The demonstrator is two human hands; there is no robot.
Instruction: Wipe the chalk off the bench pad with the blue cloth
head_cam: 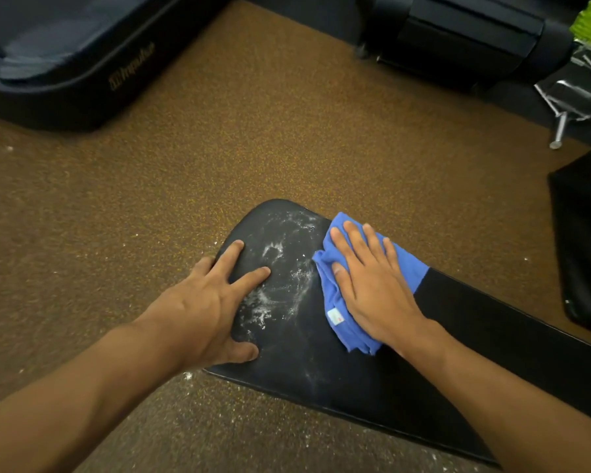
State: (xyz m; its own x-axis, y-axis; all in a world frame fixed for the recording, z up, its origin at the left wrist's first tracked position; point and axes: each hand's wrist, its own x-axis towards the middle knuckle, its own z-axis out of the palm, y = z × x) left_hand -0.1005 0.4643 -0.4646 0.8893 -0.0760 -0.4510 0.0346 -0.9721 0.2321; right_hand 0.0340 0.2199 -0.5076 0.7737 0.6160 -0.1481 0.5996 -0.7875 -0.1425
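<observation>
Head camera view, looking down at a long black padded bench pad that runs from the lower right toward the middle, above a brown speckled rubber floor dotted with white flecks. Dark gym equipment with a faint gold logo fills the upper left corner, more black equipment sits along the top right, and a black bag rests at the right edge. White chalk smears cover the rounded end of the pad. A crumpled blue cloth with a small white label lies on the pad just to the right of the chalk. The right hand presses flat on top of the cloth, fingers straight and slightly spread. The left hand rests on the pad's left edge beside the chalk, fingers extended and spread, holding nothing.
</observation>
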